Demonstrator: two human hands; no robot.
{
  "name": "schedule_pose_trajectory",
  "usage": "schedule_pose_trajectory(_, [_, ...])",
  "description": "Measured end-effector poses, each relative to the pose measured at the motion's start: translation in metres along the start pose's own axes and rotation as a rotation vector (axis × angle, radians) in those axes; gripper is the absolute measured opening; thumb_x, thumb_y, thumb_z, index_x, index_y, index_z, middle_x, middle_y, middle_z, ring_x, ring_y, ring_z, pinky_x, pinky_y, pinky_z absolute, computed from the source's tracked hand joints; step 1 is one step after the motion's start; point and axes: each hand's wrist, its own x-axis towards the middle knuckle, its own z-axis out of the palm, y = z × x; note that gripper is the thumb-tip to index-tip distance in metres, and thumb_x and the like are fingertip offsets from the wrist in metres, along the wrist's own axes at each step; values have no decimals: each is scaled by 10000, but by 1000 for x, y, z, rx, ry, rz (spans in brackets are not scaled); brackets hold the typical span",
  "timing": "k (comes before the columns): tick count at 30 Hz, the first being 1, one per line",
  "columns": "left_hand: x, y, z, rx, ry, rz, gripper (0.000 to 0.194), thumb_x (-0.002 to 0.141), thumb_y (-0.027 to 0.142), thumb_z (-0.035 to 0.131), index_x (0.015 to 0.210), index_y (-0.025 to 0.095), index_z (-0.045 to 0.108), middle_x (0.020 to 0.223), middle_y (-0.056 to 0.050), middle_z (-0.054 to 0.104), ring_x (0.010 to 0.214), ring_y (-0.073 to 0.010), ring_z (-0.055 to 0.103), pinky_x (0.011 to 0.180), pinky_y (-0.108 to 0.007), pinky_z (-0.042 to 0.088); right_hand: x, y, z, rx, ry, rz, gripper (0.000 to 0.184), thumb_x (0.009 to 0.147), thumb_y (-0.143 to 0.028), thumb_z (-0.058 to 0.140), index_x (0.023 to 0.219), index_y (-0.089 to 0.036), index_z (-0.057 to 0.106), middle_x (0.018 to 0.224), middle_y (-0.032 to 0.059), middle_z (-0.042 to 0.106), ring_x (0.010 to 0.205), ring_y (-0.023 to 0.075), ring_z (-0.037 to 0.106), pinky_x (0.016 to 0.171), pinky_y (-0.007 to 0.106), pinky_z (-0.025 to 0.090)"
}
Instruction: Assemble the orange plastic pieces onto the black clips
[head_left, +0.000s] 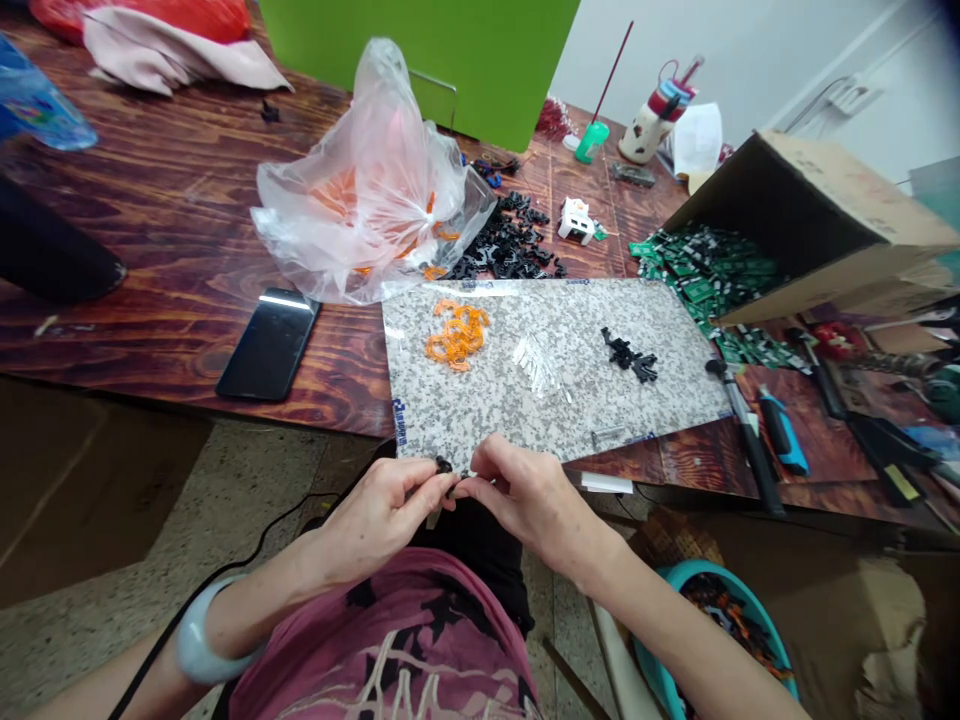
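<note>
My left hand (pixel 405 500) pinches a small black plastic piece (pixel 444 465) just off the front edge of a speckled stone slab (pixel 495 420). Close against it, my right hand (pixel 517 490) has thumb and forefinger pressed together at the same piece; whether a second tiny part sits in those fingers is hidden. On the slab lie a heap of orange plastic clips (pixel 457 335), a fan of thin silvery strips (pixel 536 362) and a little group of black plastic pieces (pixel 630 355). A small clear tube-like item (pixel 607 434) rests near the slab's front edge.
Behind the slab are a plastic bag (pixel 375 200) of orange parts and a black pile (pixel 514 240). A phone (pixel 268 345) lies left. Green circuit boards (pixel 697 270) spill from a cardboard box (pixel 810 210); a hammer (pixel 750 440) lies right. A turquoise bucket (pixel 750 575) stands below.
</note>
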Motion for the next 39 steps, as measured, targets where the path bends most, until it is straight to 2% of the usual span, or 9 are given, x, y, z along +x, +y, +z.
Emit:
schedule_pose_trajectory(2, [-1,1,-1,-44,-27,-25,388,918,341,409,656,139,612,623,-13,599,602,-136,525,567,-231,393,-1,4,-1,1,32,-24,200,801,-198,666,750,-190,472,632,-48,525,523,85,483,504,187,336])
schedule_pose_trajectory(4, [-1,1,-2,-140,-37,-43,375,914,349,420,697,134,638,655,-22,629,625,-139,542,587,-230,417,-5,8,2,6,119,-58,207,822,-287,649,747,-189,483,633,-37,540,527,86,492,503,187,347])
schedule_pose_trajectory(7, [2,0,0,-285,8,-70,339,902,348,443,773,122,661,677,-25,653,627,-134,551,595,-223,440,-9,13,9,-5,272,-75,250,837,-392,608,742,-182,512,618,-24,549,520,88,490,506,194,366])
schedule_pose_trajectory(10, [4,0,1,-329,72,-69,324,891,340,458,798,114,670,644,-15,639,606,-125,545,585,-215,440,-12,13,16,1,344,-52,229,843,-384,605,768,-176,547,633,-14,567,522,87,495,516,196,390])
schedule_pose_trajectory(21, [7,-2,2,-356,149,-59,306,871,361,494,804,132,685,600,8,601,567,-118,506,549,-213,419,-11,5,17,196,262,56,190,830,-313,632,952,-173,592,788,25,617,592,98,535,560,213,451])
schedule_pose_trajectory(28, [6,-2,3,-387,150,-54,319,864,387,507,832,127,688,624,12,580,583,-116,491,543,-207,402,-9,0,16,325,205,132,128,852,-257,579,924,-162,624,782,35,627,615,110,550,588,235,455])
schedule_pose_trajectory(31, [7,-2,4,-448,158,-63,331,870,406,501,829,128,676,633,11,576,594,-116,490,550,-205,399,-8,0,19,525,196,233,130,835,-281,601,877,-161,628,781,32,642,612,105,563,566,225,457])
schedule_pose_trajectory(35, [7,-2,6,-518,220,-43,344,883,409,491,734,133,634,639,14,564,593,-105,471,579,-204,398,-4,-3,27,915,243,409,193,762,-342,681,805,-172,599,630,-30,593,493,73,513,459,188,431])
schedule_pose_trajectory(39, [8,0,9,-551,264,-63,271,851,387,551,765,141,627,641,28,543,585,-101,453,554,-194,386,0,-10,37,1074,301,504,282,654,-364,765,741,-175,575,573,-49,568,460,75,512,416,186,443])
